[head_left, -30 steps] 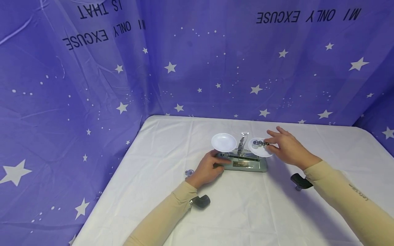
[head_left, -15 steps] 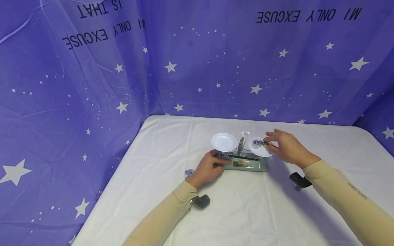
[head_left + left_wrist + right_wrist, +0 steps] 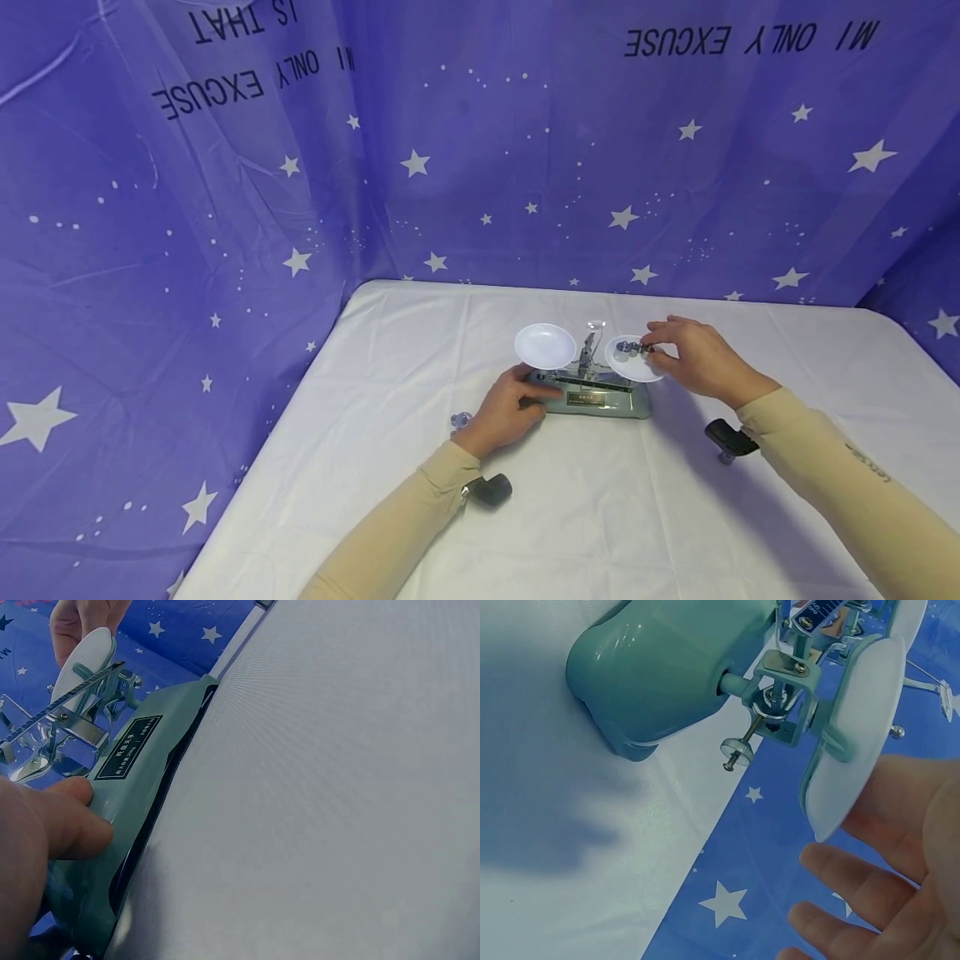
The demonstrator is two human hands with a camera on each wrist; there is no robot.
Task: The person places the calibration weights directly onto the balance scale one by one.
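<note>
One table balance (image 3: 628, 406) stands between the two hands, bearing two white pans (image 3: 546, 345). On the pan at the right hand (image 3: 697, 360) sits a short row of metal weights (image 3: 624, 348), at least three; thumb and forefinger pinch the end one, nearest that hand. The left hand (image 3: 501, 417) lies at the opposite end of the green base, two digits on its sloping front; whether the others wrap round it cannot be told.

The left wrist view alone shows the nameplate's (image 3: 129, 748) characters clearly, just ahead of the left fingertips, with a notched beam (image 3: 64, 699) behind it. The right wrist view shows the pan side-on, hiding the pinch itself; three other fingers spread below, and one knurled nut (image 3: 737, 752) on a threaded rod juts out across the pan from them. One shiny metal knob (image 3: 897, 732) peeks past the pan's rim.

The base is glossy and rounded, the pans smooth shallow dishes. Beside the left wrist is one clear, shiny object (image 3: 461, 421), partly hidden. Two black curved pieces (image 3: 490, 491) sit at the wrists, one each, by beige sleeves (image 3: 832, 475). Beneath spreads a creased white cloth (image 3: 600, 517); beyond hangs a purple curtain (image 3: 480, 108) of white stars and upside-down lettering.
</note>
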